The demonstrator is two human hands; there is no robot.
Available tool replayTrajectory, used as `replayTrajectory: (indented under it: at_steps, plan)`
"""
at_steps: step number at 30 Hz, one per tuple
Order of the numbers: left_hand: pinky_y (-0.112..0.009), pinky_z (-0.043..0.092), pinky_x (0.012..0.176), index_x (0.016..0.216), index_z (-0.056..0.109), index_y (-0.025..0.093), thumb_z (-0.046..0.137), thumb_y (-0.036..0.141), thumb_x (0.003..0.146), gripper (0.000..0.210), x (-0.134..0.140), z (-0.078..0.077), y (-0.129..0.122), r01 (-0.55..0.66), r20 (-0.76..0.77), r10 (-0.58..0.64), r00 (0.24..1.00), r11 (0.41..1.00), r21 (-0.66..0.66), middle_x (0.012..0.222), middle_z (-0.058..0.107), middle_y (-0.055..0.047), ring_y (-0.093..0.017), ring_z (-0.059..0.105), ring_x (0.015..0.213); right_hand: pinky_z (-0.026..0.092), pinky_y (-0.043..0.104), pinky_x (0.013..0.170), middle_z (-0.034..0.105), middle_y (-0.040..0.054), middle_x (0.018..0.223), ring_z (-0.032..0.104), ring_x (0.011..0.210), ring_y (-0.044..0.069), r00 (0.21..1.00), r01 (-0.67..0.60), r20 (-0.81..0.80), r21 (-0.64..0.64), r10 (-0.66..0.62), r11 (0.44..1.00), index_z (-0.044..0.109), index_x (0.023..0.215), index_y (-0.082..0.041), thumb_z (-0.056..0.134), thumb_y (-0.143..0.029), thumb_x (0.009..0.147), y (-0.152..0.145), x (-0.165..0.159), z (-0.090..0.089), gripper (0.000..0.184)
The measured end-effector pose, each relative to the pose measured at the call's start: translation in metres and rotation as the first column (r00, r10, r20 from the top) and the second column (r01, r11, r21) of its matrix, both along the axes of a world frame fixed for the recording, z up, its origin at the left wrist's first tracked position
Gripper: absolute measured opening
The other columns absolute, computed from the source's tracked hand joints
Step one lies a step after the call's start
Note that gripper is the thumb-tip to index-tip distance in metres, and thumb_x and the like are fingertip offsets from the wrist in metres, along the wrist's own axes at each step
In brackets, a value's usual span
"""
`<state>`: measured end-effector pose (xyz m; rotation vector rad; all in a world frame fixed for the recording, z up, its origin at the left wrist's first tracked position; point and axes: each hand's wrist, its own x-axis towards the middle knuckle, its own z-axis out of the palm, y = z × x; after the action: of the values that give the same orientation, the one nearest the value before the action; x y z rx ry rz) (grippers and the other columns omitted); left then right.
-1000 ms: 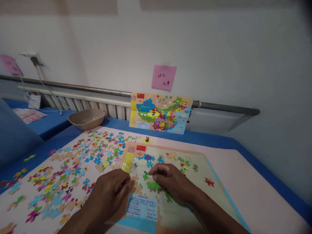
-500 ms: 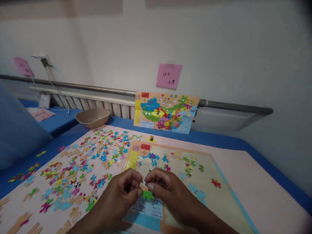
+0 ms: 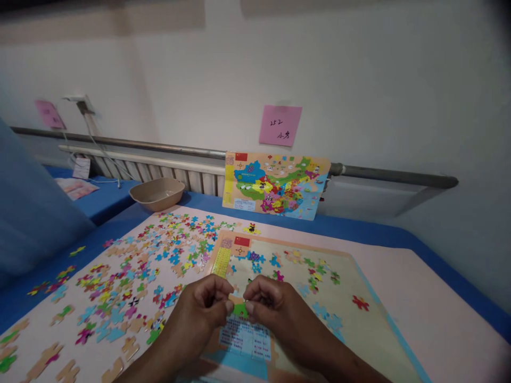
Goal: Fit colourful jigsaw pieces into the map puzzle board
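Note:
Between my fingertips is a green and orange puzzle piece (image 3: pixel 238 307), pinched from both sides above the puzzle board. My left hand (image 3: pixel 205 306) is closed on its left edge. Closed the same way, my right hand (image 3: pixel 271 306) grips its right edge. The puzzle board (image 3: pixel 331 244) lies below, with joined pieces along its left side and lower left, including a white text panel (image 3: pixel 245 340). Part of the board is hidden by my hands and forearms. Small clusters of pieces rest on its pale middle, among them a red piece (image 3: pixel 360 303) at the right.
Many loose puzzle pieces (image 3: pixel 115 287) spread over the pink sheet to the left. A beige basin (image 3: pixel 157 194) stands at the back left. The printed reference map (image 3: pixel 275 186) leans upright by the wall rail (image 3: pixel 395 176). A blue cloth shape (image 3: pixel 35 207) fills the left edge.
The piece between my hands has tilted and now shows more of its orange part. My view has shifted slightly left, so the scene sits a little farther right.

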<state>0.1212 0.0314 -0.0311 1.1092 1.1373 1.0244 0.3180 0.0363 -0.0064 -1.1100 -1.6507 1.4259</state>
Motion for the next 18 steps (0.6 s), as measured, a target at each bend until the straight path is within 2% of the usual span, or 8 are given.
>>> replayTrajectory:
  at_steps: [9, 18]
  plan:
    - [-0.021, 0.031, 0.049, 0.081, 0.066, 0.016, 0.079, 0.033, 0.064, 0.027, 0.003, 0.002, 0.002, -0.058, 0.058, 0.061, 0.996, 0.997, -0.045, 0.057, 0.052, 0.007, -0.007, 0.041, 0.05, 0.041, 0.026, 0.063, 0.066, -0.0014, 0.071, 0.059, 0.069, 0.015, 0.999, -0.007, 0.037, 0.025, 0.006, 1.0, 0.066, 0.083, -0.019, 0.061, -0.02, 0.083, 0.005, 0.0, -0.001, 0.005]
    - [-0.021, 0.032, 0.048, 0.083, 0.067, 0.016, 0.081, 0.034, 0.064, 0.03, 0.005, 0.009, 0.003, -0.09, 0.087, 0.092, 0.992, 0.996, -0.026, 0.058, 0.054, 0.007, -0.007, 0.043, 0.048, 0.037, 0.025, 0.06, 0.06, -0.0022, 0.069, 0.052, 0.065, 0.014, 0.997, -0.012, 0.074, 0.086, 0.005, 0.996, 0.065, 0.082, -0.019, 0.061, -0.023, 0.084, 0.008, 0.0, 0.009, 0.006]
